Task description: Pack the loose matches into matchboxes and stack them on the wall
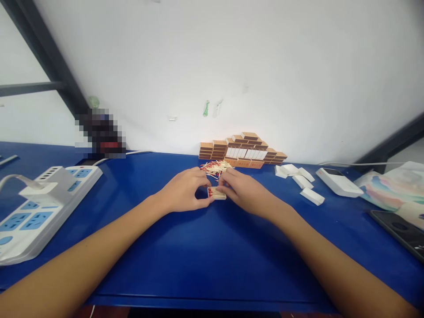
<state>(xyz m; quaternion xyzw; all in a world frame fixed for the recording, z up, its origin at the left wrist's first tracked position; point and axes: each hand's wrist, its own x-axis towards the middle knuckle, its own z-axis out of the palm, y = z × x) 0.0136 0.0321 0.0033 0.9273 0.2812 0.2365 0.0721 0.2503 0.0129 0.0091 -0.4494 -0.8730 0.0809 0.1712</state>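
A small white matchbox tray holds a row of matches with red heads to the left. Around its left end, the thumb and fingers of my left hand grip it. Curled over the far right corner are the fingers of my right hand, its thumb touching the matches; anything pinched there is hidden. Just beyond both hands lies a loose pile of red-headed matches. Brown and orange matchboxes stand stacked in steps against the wall, with upright white pieces in the middle.
Several white trays lie right of the stack, near a white device. A dark phone and a plastic packet are at far right. A power strip with a plugged-in charger occupies the left of the blue table.
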